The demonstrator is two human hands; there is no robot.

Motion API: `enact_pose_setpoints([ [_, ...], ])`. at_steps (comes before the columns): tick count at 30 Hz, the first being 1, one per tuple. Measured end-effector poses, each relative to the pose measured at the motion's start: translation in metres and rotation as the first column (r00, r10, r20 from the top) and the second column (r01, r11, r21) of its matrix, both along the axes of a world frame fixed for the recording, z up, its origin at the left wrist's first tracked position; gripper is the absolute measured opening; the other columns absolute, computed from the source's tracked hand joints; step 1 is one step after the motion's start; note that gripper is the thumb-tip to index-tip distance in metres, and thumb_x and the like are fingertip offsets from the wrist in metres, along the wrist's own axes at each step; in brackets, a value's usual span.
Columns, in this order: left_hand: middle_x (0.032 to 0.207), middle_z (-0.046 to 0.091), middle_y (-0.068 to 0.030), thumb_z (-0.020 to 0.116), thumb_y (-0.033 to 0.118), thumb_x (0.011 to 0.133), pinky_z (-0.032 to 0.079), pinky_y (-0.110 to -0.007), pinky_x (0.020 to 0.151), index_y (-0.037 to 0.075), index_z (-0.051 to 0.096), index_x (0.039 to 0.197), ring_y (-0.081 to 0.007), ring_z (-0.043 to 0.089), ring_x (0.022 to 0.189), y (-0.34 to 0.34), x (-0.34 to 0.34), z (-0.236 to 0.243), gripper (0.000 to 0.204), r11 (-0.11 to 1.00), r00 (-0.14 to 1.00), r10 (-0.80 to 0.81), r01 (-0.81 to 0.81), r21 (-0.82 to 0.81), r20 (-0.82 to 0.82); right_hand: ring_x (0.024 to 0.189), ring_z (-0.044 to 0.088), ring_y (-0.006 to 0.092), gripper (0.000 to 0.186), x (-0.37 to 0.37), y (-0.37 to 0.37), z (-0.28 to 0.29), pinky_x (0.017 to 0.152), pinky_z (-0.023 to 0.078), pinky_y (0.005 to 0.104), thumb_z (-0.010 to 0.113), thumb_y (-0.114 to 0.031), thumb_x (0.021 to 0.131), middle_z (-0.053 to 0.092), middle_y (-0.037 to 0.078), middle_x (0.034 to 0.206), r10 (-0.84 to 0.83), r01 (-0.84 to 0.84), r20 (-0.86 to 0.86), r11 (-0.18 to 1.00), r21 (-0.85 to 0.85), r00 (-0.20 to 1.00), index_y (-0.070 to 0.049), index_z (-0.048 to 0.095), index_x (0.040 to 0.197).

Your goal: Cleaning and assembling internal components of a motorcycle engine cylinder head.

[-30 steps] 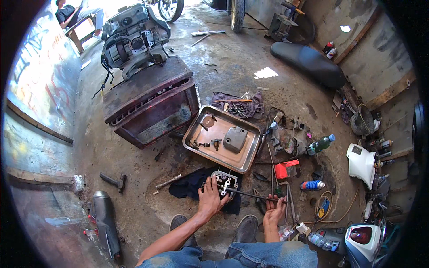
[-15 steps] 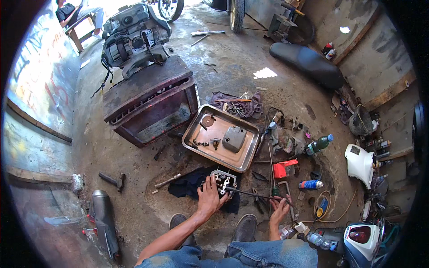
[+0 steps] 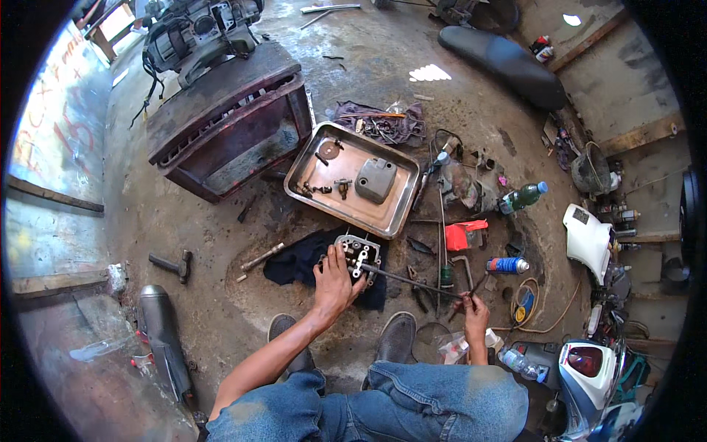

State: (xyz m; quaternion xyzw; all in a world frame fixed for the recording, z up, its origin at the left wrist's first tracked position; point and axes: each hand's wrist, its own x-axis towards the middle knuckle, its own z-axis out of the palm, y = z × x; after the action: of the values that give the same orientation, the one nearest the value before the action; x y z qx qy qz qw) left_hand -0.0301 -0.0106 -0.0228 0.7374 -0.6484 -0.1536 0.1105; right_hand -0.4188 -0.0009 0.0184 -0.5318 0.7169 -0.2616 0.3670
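Observation:
Beyond my shoes, a silver-grey engine cylinder head [image 3: 373, 250] rests on a dark cloth [image 3: 287, 259]. My left hand [image 3: 335, 283] is wrapped over its near left side and steadies it. A long dark T-handle wrench [image 3: 412, 282] runs from the cylinder head out to the right, its tip against the part. My right hand [image 3: 476, 315] is closed round the wrench's outer end, where a short crossbar shows. Just past the cylinder head lies a metal tray [image 3: 313, 199] with a grey engine cover [image 3: 378, 180], a small disc [image 3: 328, 150] and several small dark parts.
A hammer [image 3: 174, 264] and an exhaust muffler [image 3: 163, 331] lie at left. A wooden cabinet [image 3: 228, 121] bears an engine [image 3: 193, 37]. Right of the wrench are a red box [image 3: 464, 234], spray can [image 3: 507, 264], green bottle [image 3: 524, 197] and loose tools. A motorcycle seat [image 3: 501, 65] lies farther off.
The view has tipped down, so everything sits higher in it. My right hand has turned and closed more firmly on the wrench end; my left hand keeps its hold on the cylinder head.

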Motion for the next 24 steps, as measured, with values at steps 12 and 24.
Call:
enact_pose_setpoints([
  [12, 0.155, 0.043, -0.0284, 0.072, 0.056, 0.089, 0.045, -0.055, 0.100, -0.010, 0.027, 0.159, -0.0379, 0.055, 0.127, 0.004, 0.002, -0.001, 0.106, 0.999, 1.000, -0.005, 0.005, -0.050, 0.005, 0.065, 0.072, 0.0199, 0.054, 0.021, -0.003, 0.046, 0.056, 0.060, 0.0345, 0.065, -0.028, 0.107, 0.067, 0.010, 0.076, -0.112, 0.050, 0.342, 0.981, 0.187, 0.933, -0.005, 0.045, 0.150],
  [24, 0.156, 0.033, -0.0369, 0.082, 0.054, 0.083, 0.050, -0.068, 0.092, -0.008, 0.027, 0.153, -0.0533, 0.050, 0.130, -0.022, 0.018, 0.019, 0.109, 0.979, 0.966, 0.055, -0.003, 0.203, -0.252, 0.106, 0.073, 0.0272, 0.043, 0.017, 0.002, 0.057, 0.085, 0.060, 0.0351, 0.070, 0.000, 0.095, 0.074, 0.015, 0.112, 0.196, -0.206, 0.181, 0.978, 0.038, 0.964, 0.001, 0.062, 0.137],
])
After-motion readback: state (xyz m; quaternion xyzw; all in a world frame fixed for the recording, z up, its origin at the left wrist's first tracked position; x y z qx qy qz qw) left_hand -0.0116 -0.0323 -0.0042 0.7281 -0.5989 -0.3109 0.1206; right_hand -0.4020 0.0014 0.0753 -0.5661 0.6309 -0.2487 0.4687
